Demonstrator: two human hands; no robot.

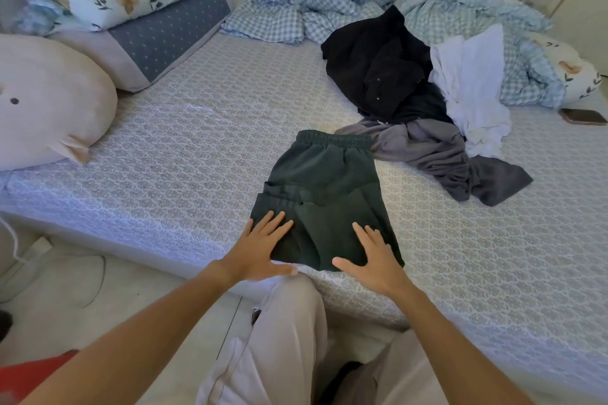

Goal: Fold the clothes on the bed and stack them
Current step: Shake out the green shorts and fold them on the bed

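- Dark green folded fleece trousers (324, 204) lie on the patterned grey-white bed cover (184, 154), at the near edge of the bed in front of the person.
- Long axis runs from near edge to far edge; the elasticated waistband points to the far side, and the folded-over leg ends lie across the middle.
- Left hand (261, 248): flat, fingers straight and spread, palm down on the near left corner of the trousers, thumb at the bed edge.
- Right hand (375, 255): flat, fingers straight, palm down on the near right part, thumb spread to the left.
- Both forearms reach forward from below.
- Unfolded pile towards the far right of the bed: crumpled grey garment (437, 158), black garment (378, 69), white garment (470, 89).
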